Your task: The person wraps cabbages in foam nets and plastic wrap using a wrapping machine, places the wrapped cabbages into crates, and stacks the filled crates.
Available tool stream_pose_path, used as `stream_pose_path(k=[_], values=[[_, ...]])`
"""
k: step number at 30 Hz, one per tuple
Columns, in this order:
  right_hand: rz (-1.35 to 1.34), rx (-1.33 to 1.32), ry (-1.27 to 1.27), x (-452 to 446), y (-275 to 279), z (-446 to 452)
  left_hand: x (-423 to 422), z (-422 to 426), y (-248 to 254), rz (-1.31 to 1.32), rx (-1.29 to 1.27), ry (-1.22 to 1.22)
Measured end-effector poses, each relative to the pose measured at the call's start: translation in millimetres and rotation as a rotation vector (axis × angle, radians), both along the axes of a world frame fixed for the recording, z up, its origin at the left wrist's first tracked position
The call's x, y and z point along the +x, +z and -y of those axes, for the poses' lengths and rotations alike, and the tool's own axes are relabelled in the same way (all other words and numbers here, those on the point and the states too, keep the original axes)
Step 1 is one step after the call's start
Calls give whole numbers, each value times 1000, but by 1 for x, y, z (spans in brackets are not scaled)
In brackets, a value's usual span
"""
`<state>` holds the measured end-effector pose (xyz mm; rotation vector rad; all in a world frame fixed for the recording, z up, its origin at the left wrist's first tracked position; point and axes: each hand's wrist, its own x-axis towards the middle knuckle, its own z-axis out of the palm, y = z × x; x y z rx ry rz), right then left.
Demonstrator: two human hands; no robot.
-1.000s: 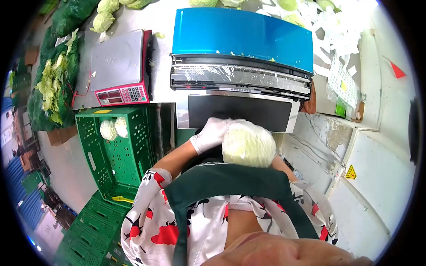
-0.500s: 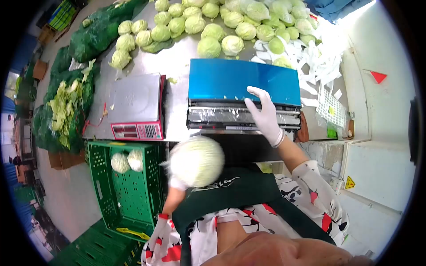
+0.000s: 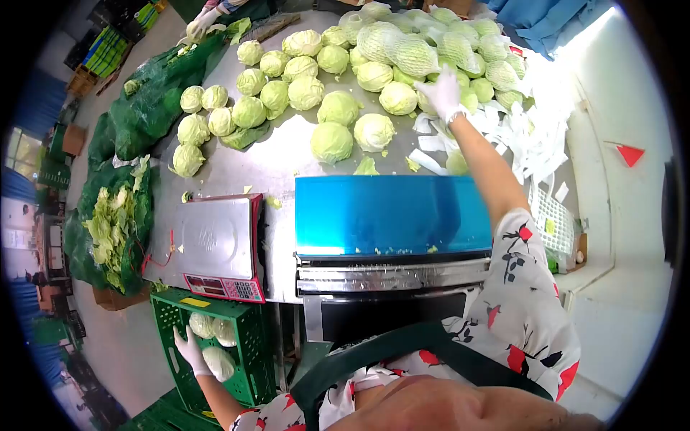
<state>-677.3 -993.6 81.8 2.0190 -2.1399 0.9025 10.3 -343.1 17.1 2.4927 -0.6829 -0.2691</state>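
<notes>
My left hand, in a white glove, is at the left side of a green plastic crate, its fingers apart and nothing in them. Beside it in the crate lies a cabbage, with two more cabbages against the crate's far end. My right hand, also gloved, stretches over the far side of the table to the pile of cabbages. Its fingers are spread at the near edge of the pile; whether they touch a cabbage is hard to tell. Several cabbages there wear white foam nets.
A blue-lidded film wrapping machine stands before me, a red-framed scale to its left. White foam nets lie at the right. Green mesh sacks line the left edge. Another person's gloved hands are at the far left.
The cabbage in my left hand is now in the crate, and that hand is free of it. My right hand has moved from the wrapping machine out to the pile. The view has shifted.
</notes>
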Motion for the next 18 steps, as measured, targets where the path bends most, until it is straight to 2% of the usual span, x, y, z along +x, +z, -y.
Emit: stream_pose_path(k=[3, 5, 7, 9, 10, 13, 16, 18], values=[[-161, -15, -29, 4, 10, 63, -52, 102, 22, -188, -412, -161], [-160, 55, -17, -1, 9, 103, -115, 162, 72, -30, -225, -338], [-131, 118, 41, -9, -5, 139, -152, 189, 90, -257, -274, -326], [-76, 171, 141, -23, -26, 168, -183, 206, 106, -232, -183, -417], [42, 81, 279, -31, -34, 178, -190, 210, 106, -200, -150, -463], [236, 222, 373, -38, -28, 167, -204, 217, 99, -199, -69, -497], [759, 347, 431, -47, -36, 137, -214, 231, 83, -357, -253, -478], [1370, 428, 546, -41, -24, 83, -239, 253, 92, -415, -289, -534]])
